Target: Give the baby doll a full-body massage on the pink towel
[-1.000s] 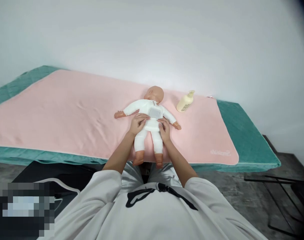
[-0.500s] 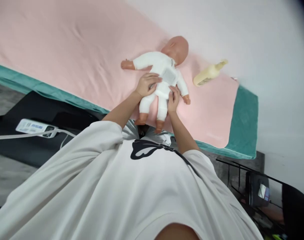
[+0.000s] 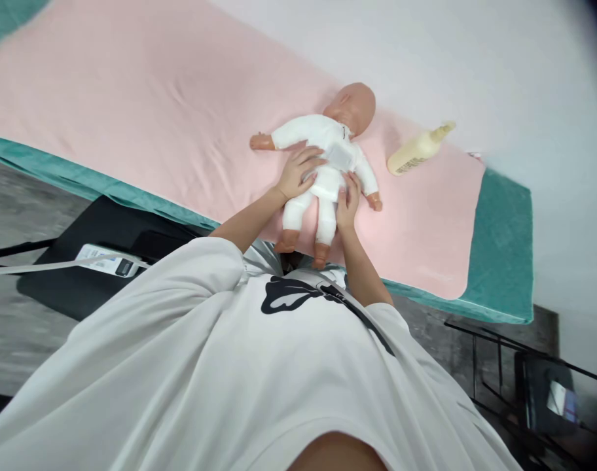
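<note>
A baby doll (image 3: 318,131) with a white cloth body lies on its back, its head away from me and its feet toward me. On its chest is a grey square patch (image 3: 340,157). A smooth white piece, like a diaper (image 3: 326,183), covers its hips. My left hand (image 3: 298,173) rests against the doll's side at the waist, fingers stretched over the belly and thumb apart. Against the other side of the hips lies my right hand (image 3: 348,201), its fingers pointing up along the waist and the thumb apart.
A pale yellow pump bottle (image 3: 416,154) lies beyond the doll's arm, near the wall. The pink sheet (image 3: 156,131) covers a teal bed (image 3: 505,248). A black chair (image 3: 57,281) with a white power strip (image 3: 109,260) stands at left; a black metal frame (image 3: 475,360) at right.
My view has shifted, so the bed, doll and bottle appear slightly lower and further right. Both hands stay at the doll's waist, with little change in their hold.
</note>
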`<state>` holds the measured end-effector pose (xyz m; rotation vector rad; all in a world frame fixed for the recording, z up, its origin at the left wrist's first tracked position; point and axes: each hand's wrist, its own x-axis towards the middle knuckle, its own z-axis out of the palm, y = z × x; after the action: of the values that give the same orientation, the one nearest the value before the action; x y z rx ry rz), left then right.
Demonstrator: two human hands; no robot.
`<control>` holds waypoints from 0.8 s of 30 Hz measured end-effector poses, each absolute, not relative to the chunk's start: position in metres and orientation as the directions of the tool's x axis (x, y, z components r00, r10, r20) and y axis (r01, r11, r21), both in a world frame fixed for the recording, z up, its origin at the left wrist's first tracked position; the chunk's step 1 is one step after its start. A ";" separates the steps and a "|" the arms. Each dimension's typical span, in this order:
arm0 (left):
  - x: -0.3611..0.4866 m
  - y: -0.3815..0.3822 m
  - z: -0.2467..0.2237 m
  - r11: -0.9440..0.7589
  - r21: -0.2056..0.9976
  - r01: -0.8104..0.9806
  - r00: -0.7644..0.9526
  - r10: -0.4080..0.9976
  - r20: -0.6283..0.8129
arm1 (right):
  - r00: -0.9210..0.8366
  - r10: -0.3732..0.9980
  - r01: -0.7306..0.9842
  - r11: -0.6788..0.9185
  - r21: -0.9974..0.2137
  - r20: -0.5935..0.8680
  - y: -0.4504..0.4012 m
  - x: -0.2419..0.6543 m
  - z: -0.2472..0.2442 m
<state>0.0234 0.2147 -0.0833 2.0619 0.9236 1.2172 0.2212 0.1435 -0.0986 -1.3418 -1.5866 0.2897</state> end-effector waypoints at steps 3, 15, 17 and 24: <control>0.021 0.214 -0.082 -0.607 0.750 0.263 0.392 0.777 0.492 | 0.076 0.894 0.650 0.292 -0.702 0.442 0.142 0.219 -0.093; 0.010 0.211 -0.075 -0.687 0.651 0.322 0.463 0.714 0.525 | 0.047 0.958 0.575 0.207 -0.792 0.284 0.137 0.213 -0.058; 0.011 0.213 -0.068 -0.690 0.648 0.323 0.469 0.711 0.524 | 0.032 0.962 0.531 0.213 -0.820 0.271 0.142 0.213 -0.045; 0.034 0.228 -0.041 -0.705 0.543 0.457 0.474 0.709 0.521 | 0.045 0.933 0.537 0.279 -0.796 0.358 0.181 0.219 -0.051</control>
<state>0.0336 0.2278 -0.0413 2.3972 0.9856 1.0761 0.2194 0.1806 -0.0509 -1.3802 -1.6170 0.5333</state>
